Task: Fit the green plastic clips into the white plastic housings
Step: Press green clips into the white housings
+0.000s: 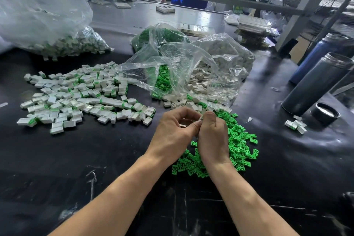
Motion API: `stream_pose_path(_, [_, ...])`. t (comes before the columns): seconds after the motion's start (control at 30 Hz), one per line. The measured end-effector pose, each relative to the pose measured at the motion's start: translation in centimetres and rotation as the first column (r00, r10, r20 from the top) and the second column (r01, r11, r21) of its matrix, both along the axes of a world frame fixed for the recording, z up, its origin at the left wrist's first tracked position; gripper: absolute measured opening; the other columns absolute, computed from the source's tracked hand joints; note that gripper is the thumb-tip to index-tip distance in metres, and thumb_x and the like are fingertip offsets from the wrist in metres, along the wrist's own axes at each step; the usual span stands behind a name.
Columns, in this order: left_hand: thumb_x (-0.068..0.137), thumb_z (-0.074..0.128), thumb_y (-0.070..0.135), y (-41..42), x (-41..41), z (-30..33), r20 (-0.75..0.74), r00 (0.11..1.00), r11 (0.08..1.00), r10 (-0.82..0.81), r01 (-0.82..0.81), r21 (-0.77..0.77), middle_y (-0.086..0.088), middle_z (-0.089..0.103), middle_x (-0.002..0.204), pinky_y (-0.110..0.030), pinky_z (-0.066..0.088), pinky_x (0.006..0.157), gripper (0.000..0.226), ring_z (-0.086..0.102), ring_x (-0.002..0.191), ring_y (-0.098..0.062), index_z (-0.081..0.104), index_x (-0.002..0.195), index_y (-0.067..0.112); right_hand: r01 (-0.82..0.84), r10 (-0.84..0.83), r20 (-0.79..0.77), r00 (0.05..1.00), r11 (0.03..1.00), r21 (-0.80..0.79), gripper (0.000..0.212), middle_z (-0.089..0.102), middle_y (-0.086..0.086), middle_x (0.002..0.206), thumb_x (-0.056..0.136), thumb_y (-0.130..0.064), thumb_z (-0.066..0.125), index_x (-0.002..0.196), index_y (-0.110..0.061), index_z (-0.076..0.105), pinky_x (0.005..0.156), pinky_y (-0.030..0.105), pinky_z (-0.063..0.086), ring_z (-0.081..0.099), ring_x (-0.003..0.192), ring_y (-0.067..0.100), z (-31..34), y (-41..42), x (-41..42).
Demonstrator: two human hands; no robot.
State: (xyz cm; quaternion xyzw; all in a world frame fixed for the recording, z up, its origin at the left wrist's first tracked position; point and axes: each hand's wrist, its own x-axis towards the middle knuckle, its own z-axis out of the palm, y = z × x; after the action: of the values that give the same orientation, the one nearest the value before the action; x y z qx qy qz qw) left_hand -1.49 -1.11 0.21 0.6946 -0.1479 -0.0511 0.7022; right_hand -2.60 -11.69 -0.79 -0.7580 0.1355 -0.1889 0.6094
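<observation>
Both hands meet just above the black table (pixel 95 159), in front of the spilled parts. The left hand (pixel 172 132) has its fingers curled, and a small white housing (pixel 183 125) shows in its grip, tucked under the bent fingers. The right hand (pixel 211 136) is curled too, its thumb and fingertips pressed against the left hand's fingertips; a pale bit of plastic shows at that meeting point, but what the right grip pinches is hidden by the fingers. Under and to the right of the right hand lies a loose heap of green clips (pixel 237 145), spread flat on the table. Just beyond the hands, loose white housings (pixel 193 90) spill from the mouth of a clear plastic bag (pixel 220 59), with more green clips showing inside a second clear bag (pixel 162 38) beside it. To the left lies a wide scatter of assembled pieces (pixel 76 94), white with green edges, and farther back on the left a large clear bag of the same (pixel 47 25). On the right edge stand two dark bottles (pixel 318 82), with a black cap (pixel 325 114) lying near a few white pieces (pixel 296 125).
</observation>
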Motion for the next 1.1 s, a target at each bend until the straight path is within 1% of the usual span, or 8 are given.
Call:
stream_pose_path(0.2, [0.093, 0.072, 0.006, 0.0, -0.1, -0.1, -0.026, 1.0, 1.0, -0.005, 0.005, -0.026, -0.016, 0.076, 0.081, -0.03, 0.059, 0.057, 0.002, 0.07, 0.069, -0.021, 0.073, 0.093, 0.005, 0.022, -0.021, 0.012, 1.0, 0.999, -0.035, 0.056, 0.054, -0.006, 0.042, 0.092, -0.043, 0.032, 0.049, -0.018, 0.058, 0.038, 0.027, 0.039, 0.05, 0.038, 0.007, -0.2, -0.1, 0.2])
stream_pose_path(0.37, [0.094, 0.072, 0.007, 0.1, -0.1, -0.1, -0.034, 0.999, 0.999, -0.011, 0.01, -0.032, -0.014, 0.077, 0.08, -0.032, 0.06, 0.059, 0.002, 0.071, 0.07, -0.024, 0.072, 0.094, 0.005, -0.006, 0.006, -0.013, 1.0, 1.0, 0.0, 0.057, 0.058, 0.0, 0.046, 0.091, -0.043, 0.033, 0.058, -0.011, 0.066, 0.039, 0.046, 0.051, 0.057, 0.043, 0.018, 0.0, -0.1, 0.0])
stream_pose_path(0.5, [0.093, 0.073, 0.009, 0.1, 0.0, 0.0, -0.032, 1.0, 1.0, 0.0, 0.0, -0.03, -0.013, 0.077, 0.08, -0.036, 0.06, 0.059, 0.003, 0.074, 0.073, -0.029, 0.072, 0.094, 0.006, -0.002, 0.002, 0.017, 1.0, 1.0, 0.004, 0.057, 0.059, -0.004, 0.048, 0.095, -0.042, 0.033, 0.052, -0.02, 0.064, 0.043, 0.032, 0.047, 0.055, 0.045, 0.011, 0.0, 0.0, -0.1])
stream_pose_path(0.63, [0.09, 0.078, 0.016, 0.1, 0.2, 0.0, -0.029, 0.999, 1.0, 0.021, -0.021, 0.002, -0.007, 0.078, 0.082, -0.026, 0.055, 0.056, 0.003, 0.074, 0.073, -0.021, 0.075, 0.089, 0.015, -0.018, 0.017, 0.033, 0.999, 0.999, 0.047, 0.066, 0.056, 0.003, 0.046, 0.111, -0.041, 0.031, 0.056, -0.016, 0.059, 0.038, 0.021, 0.039, 0.05, 0.038, 0.009, 0.1, -0.4, -0.3])
stream_pose_path(0.73, [0.088, 0.079, 0.014, 0.1, 0.6, -0.2, -0.042, 0.997, 0.998, 0.057, -0.057, -0.011, -0.003, 0.077, 0.077, -0.014, 0.047, 0.053, 0.006, 0.069, 0.065, -0.008, 0.075, 0.085, 0.016, -0.002, 0.003, 0.04, 0.999, 0.999, -0.046, 0.066, 0.054, -0.006, 0.045, 0.112, -0.045, 0.033, 0.06, -0.017, 0.061, 0.046, 0.021, 0.04, 0.047, 0.04, 0.005, 0.1, -1.1, -0.4])
stream_pose_path(0.83, [0.088, 0.079, 0.014, 0.3, 0.9, -0.3, -0.052, 0.995, 0.996, 0.086, -0.085, 0.018, 0.001, 0.075, 0.072, -0.015, 0.05, 0.057, 0.006, 0.065, 0.061, -0.004, 0.075, 0.084, 0.015, -0.016, 0.02, 0.081, 0.996, 0.999, -0.046, 0.047, 0.06, -0.011, 0.058, 0.108, -0.045, 0.047, 0.073, -0.02, 0.066, 0.059, 0.029, 0.04, 0.052, 0.054, 0.006, 0.0, -2.0, -0.5])
stream_pose_path(0.93, [0.088, 0.079, 0.014, 0.5, 1.0, -0.1, -0.082, 0.993, 0.996, 0.083, -0.084, -0.002, -0.001, 0.075, 0.073, -0.017, 0.052, 0.059, 0.007, 0.064, 0.061, -0.006, 0.074, 0.085, 0.01, -0.107, 0.115, 0.129, 0.985, 0.992, -0.063, 0.025, 0.066, -0.016, 0.067, 0.104, -0.036, 0.062, 0.083, -0.024, 0.069, 0.058, 0.016, 0.043, 0.058, 0.06, 0.001, 0.1, -2.3, -0.6])
stream_pose_path(1.1, [0.091, 0.077, 0.016, 0.8, 0.9, 0.0, -0.074, 0.993, 0.992, 0.096, -0.09, 0.083, -0.008, 0.066, 0.069, -0.03, 0.048, 0.055, 0.008, 0.055, 0.06, -0.012, 0.074, 0.087, 0.009, -0.148, 0.154, 0.088, 0.984, 0.986, -0.077, 0.008, 0.077, -0.002, 0.084, 0.099, -0.021, 0.07, 0.092, -0.021, 0.073, 0.075, 0.033, 0.059, 0.073, 0.08, 0.017, 0.3, -2.4, -0.6])
